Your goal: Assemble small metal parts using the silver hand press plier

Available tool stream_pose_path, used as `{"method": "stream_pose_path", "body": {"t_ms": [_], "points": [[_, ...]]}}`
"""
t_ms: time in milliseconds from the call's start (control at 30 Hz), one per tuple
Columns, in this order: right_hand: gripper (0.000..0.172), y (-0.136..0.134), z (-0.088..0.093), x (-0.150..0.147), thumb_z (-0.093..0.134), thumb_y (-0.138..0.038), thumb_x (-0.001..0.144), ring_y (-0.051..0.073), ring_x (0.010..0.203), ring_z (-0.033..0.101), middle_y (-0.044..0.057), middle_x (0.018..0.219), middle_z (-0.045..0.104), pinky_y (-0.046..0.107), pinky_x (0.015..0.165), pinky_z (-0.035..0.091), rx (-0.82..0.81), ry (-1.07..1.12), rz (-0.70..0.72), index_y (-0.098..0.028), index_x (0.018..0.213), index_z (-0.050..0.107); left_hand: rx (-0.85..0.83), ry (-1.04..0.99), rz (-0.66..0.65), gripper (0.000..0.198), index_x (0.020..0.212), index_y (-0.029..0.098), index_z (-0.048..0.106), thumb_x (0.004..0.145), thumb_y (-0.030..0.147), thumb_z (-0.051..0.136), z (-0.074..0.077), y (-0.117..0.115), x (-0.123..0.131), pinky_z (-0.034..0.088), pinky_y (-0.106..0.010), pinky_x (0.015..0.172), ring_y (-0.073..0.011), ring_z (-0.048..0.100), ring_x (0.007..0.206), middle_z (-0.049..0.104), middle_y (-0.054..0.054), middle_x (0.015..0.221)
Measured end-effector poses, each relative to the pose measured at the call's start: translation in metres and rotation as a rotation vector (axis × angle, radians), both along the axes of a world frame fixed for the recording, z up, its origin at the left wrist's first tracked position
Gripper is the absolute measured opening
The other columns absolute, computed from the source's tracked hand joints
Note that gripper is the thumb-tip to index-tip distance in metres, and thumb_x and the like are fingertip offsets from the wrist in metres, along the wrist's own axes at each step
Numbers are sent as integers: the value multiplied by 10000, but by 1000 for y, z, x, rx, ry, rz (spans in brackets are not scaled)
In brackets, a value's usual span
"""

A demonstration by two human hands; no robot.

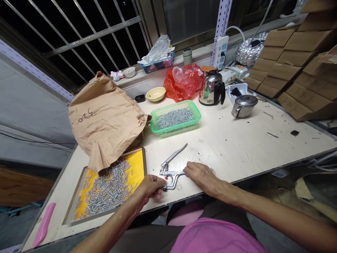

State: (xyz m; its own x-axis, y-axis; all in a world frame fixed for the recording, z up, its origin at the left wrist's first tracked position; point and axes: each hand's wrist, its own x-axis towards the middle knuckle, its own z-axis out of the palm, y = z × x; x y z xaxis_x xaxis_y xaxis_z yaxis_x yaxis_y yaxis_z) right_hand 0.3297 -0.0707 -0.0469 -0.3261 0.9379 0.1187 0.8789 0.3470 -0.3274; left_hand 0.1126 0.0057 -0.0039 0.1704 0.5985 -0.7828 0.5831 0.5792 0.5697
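Observation:
Silver hand-press pliers, like snap-fastener pliers, lie near the table's front edge. Their upper handle is raised, with a spring at the pivot and a small red part at the jaw. My right hand has its fingers closed on the end of the lower handle. At the jaw, my left hand is closed in a pinch; whatever is between its fingertips is too small or hidden. Small metal pins lie heaped in a yellow-bottomed tray on the left. More metal pins fill a green basket behind the pliers.
A brown paper bag leans over the tray's back. Along the back are a yellow bowl, a red plastic bag, a kettle and a lidded metal pot. Cardboard boxes stack at right; a pink-handled tool lies front left.

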Motion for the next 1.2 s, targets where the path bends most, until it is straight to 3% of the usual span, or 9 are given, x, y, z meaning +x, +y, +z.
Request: {"method": "stream_pose_path", "body": {"t_ms": [200, 333, 467, 633, 833, 933, 1000, 1100, 1200], "points": [[149, 7, 20, 8, 558, -259, 864, 226, 970, 503, 100, 1085, 555, 345, 797, 406, -88, -12, -7, -178, 988, 576, -59, -28, -56, 479, 565, 135, 563, 365, 503, 794, -3, 5, -1, 309, -186, 335, -44, 357, 291, 460, 67, 340], [852, 29, 28, 25, 732, -517, 650, 366, 1323, 212, 196, 1468, 222, 510, 1013, 268, -128, -21, 17, -161, 1342, 386, -55, -18, -67, 479, 566, 139, 555, 377, 514, 787, -3, 6, -1, 308, -186, 338, -46, 367, 287, 468, 65, 342], [1074, 52, 26, 35, 714, -643, 553, 395, 1337, 165, 216, 1460, 227, 556, 1046, 186, -201, -59, 123, -122, 1397, 306, -37, -17, -73, 476, 570, 137, 560, 392, 517, 784, -2, 5, -1, 310, -192, 344, -45, 360, 300, 453, 71, 346], [1033, 63, 34, 29, 734, -622, 521, 354, 1145, 398, 200, 1258, 457, 537, 1001, 261, -159, -107, 136, -77, 1327, 387, -15, -1, -71, 466, 607, 129, 579, 432, 513, 776, -3, 3, -1, 296, -192, 358, -44, 360, 316, 457, 70, 364], [730, 57, 46, 23, 756, -526, 589, 300, 1014, 440, 148, 1092, 529, 444, 917, 353, -175, -149, 110, -83, 1128, 540, -3, 43, -69, 433, 622, 139, 564, 480, 505, 748, -4, 1, -1, 289, -199, 377, -51, 355, 317, 451, 70, 373], [540, 55, 47, 23, 749, -465, 644, 276, 971, 454, 134, 1030, 541, 381, 827, 398, -174, -153, 110, -107, 1016, 588, 37, 126, -121, 357, 642, 147, 559, 624, 488, 662, 2, -3, 0, 339, -223, 406, -74, 384, 337, 447, 64, 397], [446, 54, 47, 23, 742, -420, 675, 263, 952, 461, 126, 1010, 543, 358, 792, 405, -172, -145, 101, -117, 971, 598, 204, 240, -219, 308, 674, 149, 573, 736, 450, 567, 8, -7, 3, 380, -249, 443, -110, 456, 389, 481, 37, 451], [385, 53, 43, 23, 743, -371, 691, 253, 946, 464, 114, 996, 543, 344, 775, 406, -160, -128, 93, -121, 945, 596, 679, 342, -432, 236, 780, 156, 614, 817, 359, 500, 15, -15, 13, 464, -301, 610, -171, 591, 641, 603, -38, 716], [377, 51, 39, 21, 733, -363, 707, 257, 959, 459, 111, 1001, 539, 352, 782, 409, -135, -120, 93, -121, 957, 589, 1015, 297, -638, 216, 984, 176, 606, 818, 300, 543, 13, -16, 32, 474, -360, 799, -220, 579, 917, 609, -79, 987]]}}
